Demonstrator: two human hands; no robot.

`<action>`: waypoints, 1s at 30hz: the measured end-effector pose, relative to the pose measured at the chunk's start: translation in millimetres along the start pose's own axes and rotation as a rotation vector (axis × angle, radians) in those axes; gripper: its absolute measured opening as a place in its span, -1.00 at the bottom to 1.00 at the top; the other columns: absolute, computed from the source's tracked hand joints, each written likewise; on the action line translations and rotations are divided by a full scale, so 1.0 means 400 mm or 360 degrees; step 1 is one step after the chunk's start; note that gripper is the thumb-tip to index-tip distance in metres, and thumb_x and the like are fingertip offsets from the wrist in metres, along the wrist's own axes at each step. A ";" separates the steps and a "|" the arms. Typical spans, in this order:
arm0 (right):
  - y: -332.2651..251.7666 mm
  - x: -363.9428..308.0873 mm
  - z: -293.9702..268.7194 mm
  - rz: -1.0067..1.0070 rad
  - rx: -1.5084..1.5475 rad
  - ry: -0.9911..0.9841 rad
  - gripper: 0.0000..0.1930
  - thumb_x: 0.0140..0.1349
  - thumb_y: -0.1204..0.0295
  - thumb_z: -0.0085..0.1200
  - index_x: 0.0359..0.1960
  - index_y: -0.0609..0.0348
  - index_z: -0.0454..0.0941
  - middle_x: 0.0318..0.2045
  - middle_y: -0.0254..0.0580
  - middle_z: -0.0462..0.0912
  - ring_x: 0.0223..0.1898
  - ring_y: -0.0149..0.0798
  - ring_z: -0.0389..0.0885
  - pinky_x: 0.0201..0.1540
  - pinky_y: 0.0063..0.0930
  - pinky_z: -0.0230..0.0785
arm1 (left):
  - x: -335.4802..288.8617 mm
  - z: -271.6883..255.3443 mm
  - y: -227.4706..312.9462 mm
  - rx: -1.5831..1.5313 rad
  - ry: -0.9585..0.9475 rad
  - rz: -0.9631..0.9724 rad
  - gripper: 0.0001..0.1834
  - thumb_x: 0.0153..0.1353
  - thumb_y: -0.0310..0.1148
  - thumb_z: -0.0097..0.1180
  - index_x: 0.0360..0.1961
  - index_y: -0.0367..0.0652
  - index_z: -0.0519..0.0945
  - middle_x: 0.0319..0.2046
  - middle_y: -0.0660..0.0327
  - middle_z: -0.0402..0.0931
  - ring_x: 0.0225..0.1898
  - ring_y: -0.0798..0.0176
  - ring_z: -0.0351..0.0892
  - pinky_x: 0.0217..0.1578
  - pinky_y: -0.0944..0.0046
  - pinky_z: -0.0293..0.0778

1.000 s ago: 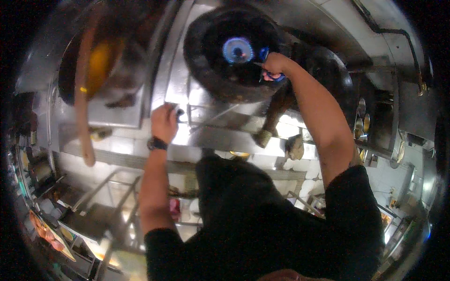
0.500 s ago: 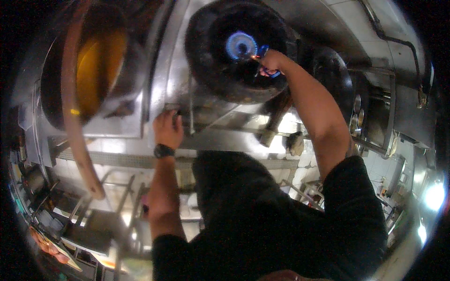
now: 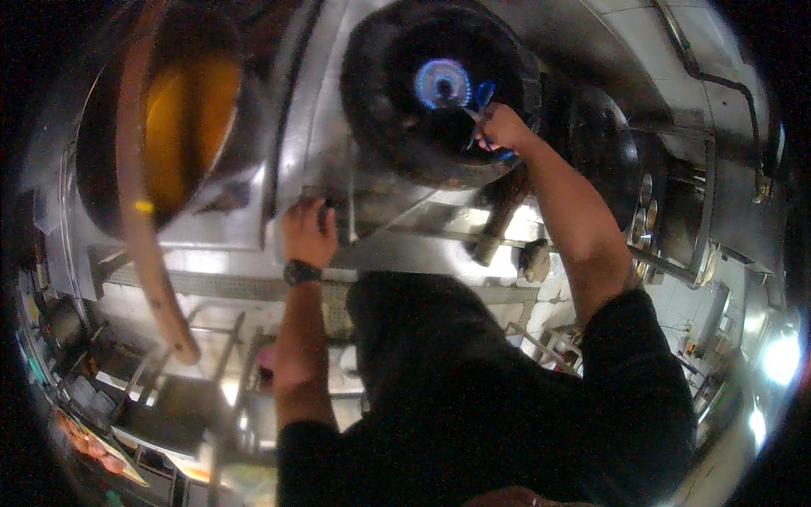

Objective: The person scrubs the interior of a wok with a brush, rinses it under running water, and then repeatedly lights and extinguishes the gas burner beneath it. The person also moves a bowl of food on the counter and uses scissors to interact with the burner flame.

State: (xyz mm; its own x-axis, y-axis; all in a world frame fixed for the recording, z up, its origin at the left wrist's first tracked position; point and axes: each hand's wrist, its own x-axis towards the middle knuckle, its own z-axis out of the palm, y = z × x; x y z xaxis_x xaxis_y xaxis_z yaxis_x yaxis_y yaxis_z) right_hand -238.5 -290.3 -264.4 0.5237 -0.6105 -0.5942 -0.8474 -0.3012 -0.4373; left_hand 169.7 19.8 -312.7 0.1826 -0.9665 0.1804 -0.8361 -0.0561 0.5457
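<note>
Head view: right hand (image 3: 504, 128) is clamping blue-handled scissors (image 3: 484, 93) over the burner's (image 3: 380, 127) right side, beside the lit flame (image 3: 443, 82). Left hand (image 3: 308, 232) is resting by the steel worktop's (image 3: 317, 135) front edge; can't tell if it's gripping anything. I'd be keeping knuckles behind the blades, wrist off the rim.

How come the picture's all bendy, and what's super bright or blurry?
In the head view, the fisheye lens bends straight edges near the black rim; also in the head view, a white light glares at the right, the blue flame glows amid darkness, and the long wooden handle looks soft and blurry.
</note>
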 end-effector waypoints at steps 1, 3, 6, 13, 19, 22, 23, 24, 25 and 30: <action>0.045 -0.010 0.037 0.0054 0.0273 0.0146 -0.80 0.41 0.36 0.05 -0.14 0.27 0.54 -0.42 -0.12 0.70 -0.54 -0.30 0.65 -0.54 -0.45 0.49 | 0.003 -0.002 0.004 -0.0007 0.0009 0.0004 -0.69 0.31 -0.19 0.17 -0.04 -0.14 0.64 -0.05 0.01 0.63 0.06 -0.12 0.51 0.14 -0.10 0.36; -0.001 -0.011 0.040 0.0135 0.0322 0.0202 -0.80 0.43 0.37 0.03 -0.09 0.28 0.50 -0.42 -0.11 0.69 -0.52 -0.30 0.66 -0.53 -0.45 0.49 | -0.005 -0.015 0.008 0.0011 0.0031 -0.0027 -0.68 0.31 -0.19 0.17 -0.03 -0.15 0.64 -0.04 0.00 0.63 0.06 -0.13 0.51 0.14 -0.11 0.36; 0.018 -0.023 0.056 0.0261 0.0467 0.0283 -0.83 0.40 0.39 0.03 -0.16 0.26 0.52 -0.43 -0.12 0.68 -0.51 -0.29 0.67 -0.50 -0.42 0.51 | -0.002 -0.009 0.008 -0.0043 0.0070 0.0012 -0.68 0.31 -0.19 0.17 -0.03 -0.16 0.64 -0.04 0.00 0.62 0.07 -0.13 0.51 0.15 -0.11 0.36; -0.169 -0.080 0.004 0.0645 0.1028 0.0450 -0.88 0.31 0.46 0.06 -0.32 0.25 0.60 -0.45 -0.13 0.71 -0.52 -0.25 0.71 -0.47 -0.32 0.61 | -0.010 0.000 0.001 -0.0025 0.0060 -0.0003 -0.68 0.24 -0.25 0.26 -0.05 -0.17 0.62 0.00 0.00 0.59 0.09 -0.14 0.49 0.15 -0.13 0.38; -0.110 -0.072 0.005 0.0568 0.0811 0.0339 -0.84 0.34 0.41 0.07 -0.29 0.24 0.62 -0.45 -0.13 0.71 -0.53 -0.28 0.70 -0.45 -0.37 0.57 | -0.007 -0.011 0.019 0.0038 -0.0014 -0.0063 -0.69 0.25 -0.24 0.25 -0.05 -0.16 0.63 0.00 0.02 0.60 0.10 -0.13 0.48 0.15 -0.13 0.37; -0.088 -0.047 -0.009 0.0514 0.0166 0.0168 -0.80 0.38 0.34 0.07 -0.30 0.24 0.60 -0.45 -0.06 0.69 -0.52 -0.24 0.68 -0.48 -0.40 0.48 | 0.000 -0.005 0.012 0.0026 0.0023 -0.0016 -0.69 0.27 -0.22 0.22 -0.05 -0.15 0.63 -0.01 0.03 0.61 0.09 -0.10 0.49 0.14 -0.12 0.36; -0.131 -0.026 -0.040 0.0535 -0.0019 0.0115 -0.81 0.33 0.34 0.12 -0.34 0.21 0.63 -0.45 -0.04 0.70 -0.52 -0.20 0.68 -0.47 -0.36 0.49 | -0.010 0.000 0.001 0.0032 0.0080 0.0013 -0.69 0.28 -0.22 0.20 -0.04 -0.15 0.63 -0.01 0.03 0.61 0.08 -0.09 0.50 0.13 -0.12 0.36; -0.148 -0.023 -0.059 0.0581 -0.0203 0.0074 -0.82 0.28 0.34 0.16 -0.38 0.19 0.66 -0.45 -0.01 0.71 -0.53 -0.15 0.69 -0.45 -0.32 0.50 | -0.007 0.001 0.002 0.0020 0.0129 0.0062 -0.69 0.30 -0.21 0.18 -0.04 -0.16 0.63 -0.02 0.03 0.61 0.07 -0.08 0.51 0.13 -0.11 0.36; -0.134 -0.014 -0.064 0.0401 -0.0461 0.0078 -0.84 0.18 0.33 0.22 -0.43 0.16 0.69 -0.47 -0.04 0.72 -0.51 -0.14 0.71 -0.40 -0.26 0.54 | -0.007 0.001 0.003 0.0014 0.0092 0.0033 -0.69 0.29 -0.21 0.18 -0.04 -0.15 0.63 -0.02 0.03 0.61 0.07 -0.09 0.51 0.13 -0.12 0.36; -0.143 0.030 -0.103 0.0288 -0.0989 -0.0144 -0.85 -0.07 0.35 0.36 -0.50 0.14 0.75 -0.50 -0.04 0.74 -0.44 -0.06 0.76 -0.29 -0.13 0.61 | 0.003 -0.015 0.021 -0.0004 0.0008 -0.0031 -0.71 0.29 -0.22 0.18 -0.04 -0.14 0.63 -0.04 0.04 0.62 0.06 -0.12 0.50 0.13 -0.13 0.35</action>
State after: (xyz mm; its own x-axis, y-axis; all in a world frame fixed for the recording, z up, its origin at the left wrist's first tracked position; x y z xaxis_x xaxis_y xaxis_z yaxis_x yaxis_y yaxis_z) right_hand -187.4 -310.6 -218.8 0.3504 -0.6353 -0.6882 -0.8014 -0.5836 0.1307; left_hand 165.9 19.5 -303.0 0.2015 -0.9640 0.1734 -0.8311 -0.0746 0.5510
